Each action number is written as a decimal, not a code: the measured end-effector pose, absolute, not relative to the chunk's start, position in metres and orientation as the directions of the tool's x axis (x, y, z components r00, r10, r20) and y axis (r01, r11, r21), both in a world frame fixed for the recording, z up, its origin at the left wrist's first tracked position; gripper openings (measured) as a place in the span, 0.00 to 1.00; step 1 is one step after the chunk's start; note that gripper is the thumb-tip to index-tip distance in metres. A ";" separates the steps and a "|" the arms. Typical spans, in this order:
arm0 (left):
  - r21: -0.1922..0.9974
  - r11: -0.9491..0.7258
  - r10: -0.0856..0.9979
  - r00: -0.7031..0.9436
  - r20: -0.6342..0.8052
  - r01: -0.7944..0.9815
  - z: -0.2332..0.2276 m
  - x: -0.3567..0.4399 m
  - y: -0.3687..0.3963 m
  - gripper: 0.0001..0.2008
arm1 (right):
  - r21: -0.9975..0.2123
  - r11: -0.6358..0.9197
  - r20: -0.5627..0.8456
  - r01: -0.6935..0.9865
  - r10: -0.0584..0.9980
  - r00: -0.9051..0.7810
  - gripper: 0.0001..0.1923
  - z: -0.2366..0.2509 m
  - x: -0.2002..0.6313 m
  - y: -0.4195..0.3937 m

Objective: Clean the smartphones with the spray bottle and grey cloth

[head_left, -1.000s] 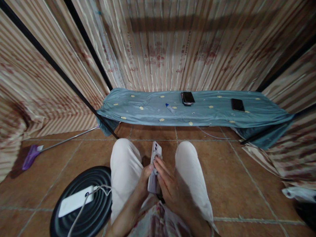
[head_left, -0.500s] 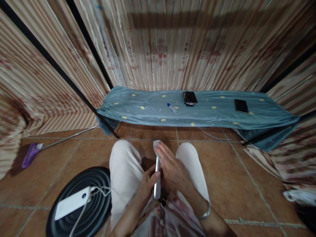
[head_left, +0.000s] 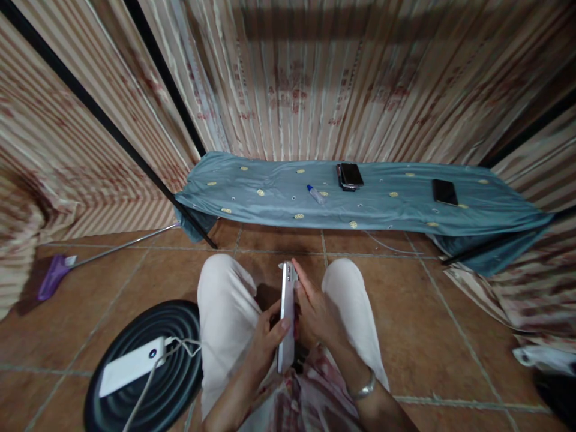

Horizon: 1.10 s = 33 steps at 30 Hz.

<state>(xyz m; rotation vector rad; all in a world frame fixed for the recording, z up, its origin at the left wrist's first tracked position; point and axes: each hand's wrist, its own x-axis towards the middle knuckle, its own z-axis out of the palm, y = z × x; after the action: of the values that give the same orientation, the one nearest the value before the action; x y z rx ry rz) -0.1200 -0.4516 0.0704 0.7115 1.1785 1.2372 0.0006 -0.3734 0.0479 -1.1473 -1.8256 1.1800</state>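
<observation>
A silver-white phone (head_left: 288, 318) stands on its long edge between my knees, its camera lenses near the far end. My left hand (head_left: 264, 339) grips it from the left, thumb over the upper edge. My right hand (head_left: 318, 309) lies along the phone's right side with fingers pointing forward. A pale cloth (head_left: 295, 274) shows in part between those fingertips and the phone's far end; most of it is hidden.
Ahead, a low bench with a blue-green cloth (head_left: 265, 204) bears stacked phones (head_left: 351, 175), another dark phone (head_left: 444, 192) and a blue-capped tube (head_left: 315, 194). A white power bank (head_left: 132, 366) with a cable rests on a black round stool (head_left: 180, 384) at left. Black poles (head_left: 103, 120) flank the bench.
My right hand has slid from over the phone's far upper edge down to its right side, uncovering the camera end. The cloth went with it. The phone has tilted slightly, showing more of its back.
</observation>
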 end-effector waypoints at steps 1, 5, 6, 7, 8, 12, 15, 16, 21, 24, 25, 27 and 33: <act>0.915 0.235 0.957 -0.088 -0.277 -0.328 0.070 -0.121 -0.452 0.30 | -0.948 0.134 0.022 0.289 0.934 -0.358 0.25 0.044 0.000 -0.374; 0.884 0.246 0.955 -0.056 -0.291 -0.397 0.070 -0.121 -0.453 0.30 | -0.957 -0.286 -0.260 -0.050 0.920 -0.292 0.29 0.036 -0.006 -0.381; 0.862 0.262 0.949 -0.046 -0.312 -0.433 0.072 -0.120 -0.454 0.29 | -0.902 -0.401 -0.339 -0.160 0.887 -0.313 0.31 0.037 -0.007 -0.382; 0.833 0.286 0.939 -0.033 -0.341 -0.474 0.073 -0.118 -0.455 0.29 | -0.832 -0.495 -0.403 -0.249 0.849 -0.342 0.34 0.038 -0.008 -0.383; 0.797 0.312 0.926 -0.021 -0.376 -0.516 0.075 -0.117 -0.457 0.29 | -0.767 -0.561 -0.447 -0.312 0.816 -0.367 0.37 0.040 -0.009 -0.383; 0.628 0.415 0.862 0.062 -0.504 -0.658 0.079 -0.114 -0.464 0.30 | -0.703 -0.599 -0.478 -0.382 0.797 -0.369 0.40 0.048 -0.006 -0.383; 0.581 0.456 0.830 0.086 -0.551 -0.674 0.079 -0.115 -0.467 0.31 | -0.826 -0.464 -0.380 -0.321 0.878 -0.292 0.35 0.051 -0.001 -0.381; 0.584 0.462 0.821 0.073 -0.566 -0.667 0.079 -0.115 -0.468 0.31 | -0.890 -0.369 -0.303 -0.267 0.917 -0.258 0.33 0.052 0.001 -0.379; 0.623 0.472 0.803 0.013 -0.595 -0.623 0.088 -0.109 -0.466 0.32 | -0.945 0.281 0.221 0.171 0.927 -0.303 0.24 0.059 0.009 -0.374; 0.637 0.427 0.833 0.006 -0.553 -0.642 0.088 -0.106 -0.463 0.34 | -0.865 0.418 0.291 0.277 0.869 -0.400 0.24 0.061 0.009 -0.380; 0.632 0.419 0.837 0.007 -0.547 -0.652 0.086 -0.107 -0.462 0.33 | -0.850 0.442 0.304 0.287 0.856 -0.418 0.25 0.061 0.009 -0.383; 0.627 0.405 0.843 0.006 -0.538 -0.665 0.079 -0.109 -0.461 0.33 | -0.826 0.483 0.335 0.292 0.836 -0.435 0.25 0.060 0.008 -0.388; 0.653 0.394 0.865 0.021 -0.501 -0.647 0.070 -0.110 -0.463 0.30 | -0.775 0.559 0.427 0.295 0.807 -0.407 0.26 0.062 0.008 -0.383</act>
<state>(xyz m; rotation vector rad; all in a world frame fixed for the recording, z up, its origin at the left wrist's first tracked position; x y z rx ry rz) -0.1096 -0.4628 0.0700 0.2702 0.9976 1.1946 0.0082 -0.3831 0.0618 -0.8881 -1.9594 0.7776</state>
